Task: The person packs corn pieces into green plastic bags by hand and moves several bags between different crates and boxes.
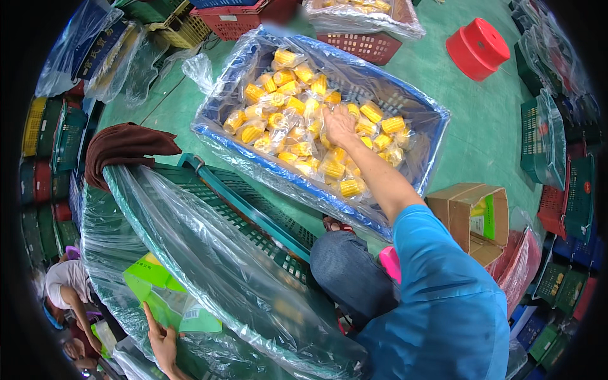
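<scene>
My right hand (339, 124) reaches down among wrapped pieces of corn cob (294, 103), touching them near the middle of the heap. Its fingertips are partly hidden, so a grip cannot be made out. The yellow pieces, each in thin transparent plastic, lie in a blue crate (439, 135) lined with plastic film. At the lower left, my left hand (164, 339) holds a green printed plastic pouch (166, 294) by its lower edge, index finger stretched along it. The pouch is above a green crate (228, 190) draped with transparent film (199, 232).
A brown cloth (128, 147) hangs over the green crate's corner. To the right are a cardboard box (451, 218) holding green packaging and a red plastic stool (477, 50). Crates are stacked along both sides. Other people (71, 289) work at the lower left.
</scene>
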The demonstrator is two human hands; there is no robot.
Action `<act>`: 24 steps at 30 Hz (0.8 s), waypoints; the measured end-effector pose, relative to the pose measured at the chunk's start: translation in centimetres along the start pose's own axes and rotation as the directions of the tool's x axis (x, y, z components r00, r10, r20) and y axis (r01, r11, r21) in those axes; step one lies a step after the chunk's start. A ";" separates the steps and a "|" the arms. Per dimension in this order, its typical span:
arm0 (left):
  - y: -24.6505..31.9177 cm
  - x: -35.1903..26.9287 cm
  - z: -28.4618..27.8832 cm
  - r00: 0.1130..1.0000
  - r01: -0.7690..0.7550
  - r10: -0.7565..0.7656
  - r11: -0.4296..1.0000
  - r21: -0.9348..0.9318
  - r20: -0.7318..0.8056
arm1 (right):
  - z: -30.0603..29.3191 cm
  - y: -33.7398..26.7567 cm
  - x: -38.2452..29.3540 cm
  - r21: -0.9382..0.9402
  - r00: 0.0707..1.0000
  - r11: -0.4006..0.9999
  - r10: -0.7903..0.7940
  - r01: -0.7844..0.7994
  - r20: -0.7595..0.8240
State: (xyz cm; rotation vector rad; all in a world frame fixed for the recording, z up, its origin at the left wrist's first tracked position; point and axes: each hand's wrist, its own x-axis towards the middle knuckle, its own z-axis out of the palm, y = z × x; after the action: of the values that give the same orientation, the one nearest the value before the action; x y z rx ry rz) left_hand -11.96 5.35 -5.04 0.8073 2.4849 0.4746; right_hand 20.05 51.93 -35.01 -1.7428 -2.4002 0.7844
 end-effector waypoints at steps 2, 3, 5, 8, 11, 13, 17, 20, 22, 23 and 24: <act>0.0 -0.2 0.3 1.000 0.006 -0.007 0.999 -0.032 -0.003 | -0.4 -2.1 1.3 -0.054 0.980 0.986 -0.162 0.157 -0.112; 0.1 -0.3 0.5 1.000 0.008 -0.009 0.999 -0.048 -0.005 | -0.5 -3.7 2.2 0.010 0.967 0.975 -0.217 0.221 -0.137; -0.1 -0.2 0.5 1.000 0.004 -0.004 0.999 -0.040 -0.001 | -0.2 -6.9 3.7 0.319 0.902 0.862 -0.297 0.395 -0.314; 0.0 -0.2 0.3 1.000 -0.006 0.006 1.000 -0.024 0.018 | 0.5 -10.7 5.1 0.258 0.946 0.919 -0.248 0.298 -0.211; 0.4 -0.2 0.4 1.000 0.003 -0.002 1.000 -0.026 0.028 | 2.1 -12.2 6.4 0.077 0.953 0.952 -0.301 0.297 0.041; 0.3 -0.3 0.3 0.998 0.002 -0.002 1.000 -0.001 0.068 | 1.7 -12.1 7.0 0.043 0.936 0.938 -0.346 0.344 0.062; 0.4 -0.5 0.1 0.993 0.020 -0.023 1.000 0.024 0.116 | -0.2 -11.4 6.1 0.085 0.906 0.903 -0.422 0.420 0.004; 0.4 0.0 0.2 0.993 -0.012 0.014 1.000 -0.015 0.117 | 2.5 -8.9 6.9 0.183 0.860 0.844 -0.471 0.504 -0.199; 0.1 0.0 0.3 0.995 -0.019 0.020 1.000 -0.010 0.098 | 2.1 -9.4 7.5 0.286 0.902 0.857 -0.422 0.429 -0.089; 0.0 -0.1 0.3 0.994 -0.026 0.026 1.000 -0.004 0.106 | 1.9 -9.8 7.9 0.333 0.916 0.860 -0.399 0.386 -0.030; 0.1 -0.1 0.3 0.993 -0.035 0.034 0.999 0.002 0.114 | 1.0 -10.4 7.9 0.307 0.933 0.892 -0.358 0.331 0.032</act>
State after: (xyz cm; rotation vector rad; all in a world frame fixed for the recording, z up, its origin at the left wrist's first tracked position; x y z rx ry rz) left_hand -11.71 5.41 -5.19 0.8559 2.3711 0.4230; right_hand 7.84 56.39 -33.16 -1.1503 -2.3901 1.1147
